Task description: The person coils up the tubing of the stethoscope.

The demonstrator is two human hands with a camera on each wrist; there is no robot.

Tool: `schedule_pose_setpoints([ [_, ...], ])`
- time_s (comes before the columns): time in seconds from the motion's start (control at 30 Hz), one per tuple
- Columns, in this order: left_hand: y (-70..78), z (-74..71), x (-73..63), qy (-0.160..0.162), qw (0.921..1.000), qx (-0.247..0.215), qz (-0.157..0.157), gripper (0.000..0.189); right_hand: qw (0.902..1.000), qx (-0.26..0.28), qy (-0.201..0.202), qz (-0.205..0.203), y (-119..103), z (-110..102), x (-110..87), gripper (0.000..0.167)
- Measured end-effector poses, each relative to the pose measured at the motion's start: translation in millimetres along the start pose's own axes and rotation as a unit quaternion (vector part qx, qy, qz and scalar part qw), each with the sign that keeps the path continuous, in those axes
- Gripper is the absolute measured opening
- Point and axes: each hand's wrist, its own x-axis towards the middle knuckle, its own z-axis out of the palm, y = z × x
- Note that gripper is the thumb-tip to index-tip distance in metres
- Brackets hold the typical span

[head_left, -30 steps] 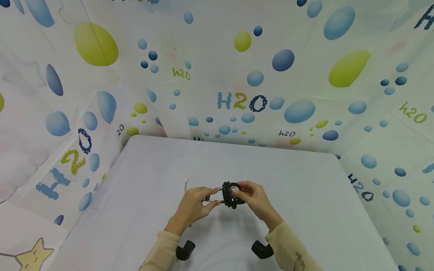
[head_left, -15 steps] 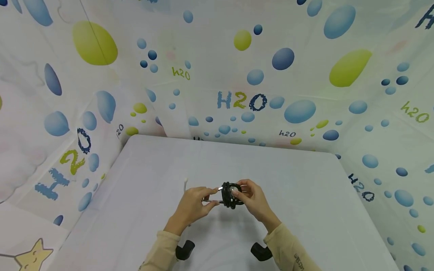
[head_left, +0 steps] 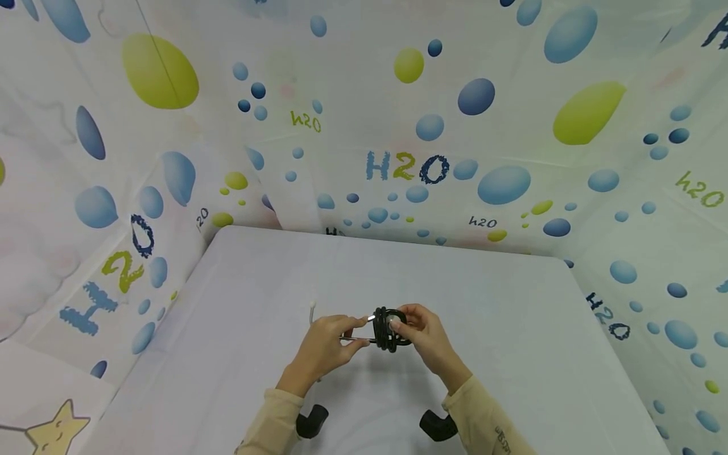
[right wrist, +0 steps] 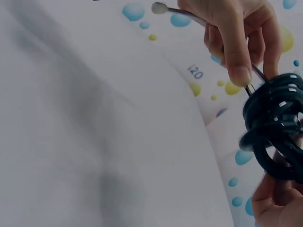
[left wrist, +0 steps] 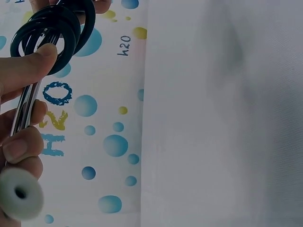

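"What has each hand got?"

"The left hand (head_left: 323, 346) has thumb and fingers on the metal tubes (right wrist: 195, 17) of a stethoscope (head_left: 383, 333). The right hand (head_left: 428, 333) grips its coiled black tubing (right wrist: 271, 105) from the other side. Neither hand is free."

"And where is it?"

"Held above the tabletop (head_left: 489, 309), about midway between the left and right edges and well apart from the far edge. One white ear tip (right wrist: 160, 8) sticks out past the left hand, towards the far edge."

"How would you handle this hold?"

"I'd let the left hand steady the tubes close to where they enter the loops, and let the right carry the coil's weight. Gentle turning should suit it better than a hard tug, which could cinch the loops or bend the tubes. I'd also mind that ear tip, as it could catch on a sleeve."

"Are the loops being tightened or loosened?"

"I can't tell."

"Anything different from half a second ago?"

"Hardly. Both hands keep the same hold and the coil looks unchanged; the printed backdrop (head_left: 341, 145) sits slightly shifted too, so the head camera has probably moved a touch."
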Motion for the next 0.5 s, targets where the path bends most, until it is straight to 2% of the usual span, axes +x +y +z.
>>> schedule_pose_setpoints([
  [0.13,-0.5,1.4,-0.5,-0.002,1.0000,0.002,-0.002,0.033,0.9996,0.017,-0.007,0.022,0.4,-1.6,1.4,0.031],
  [0.27,-0.8,2.0,-1.3,-0.003,1.0000,0.005,-0.004,0.033,0.9996,0.005,0.001,0.027,2.8,-1.1,1.4,0.033],
  [0.37,-0.9,2.3,-1.6,-0.001,1.0000,0.003,-0.002,0.033,0.9998,-0.014,0.008,0.014,3.7,0.0,0.6,0.033],
  [0.5,-1.1,3.1,-0.6,0.007,1.0000,0.002,0.002,0.034,0.9986,-0.039,0.022,-0.029,2.0,2.6,-0.2,0.029],
])
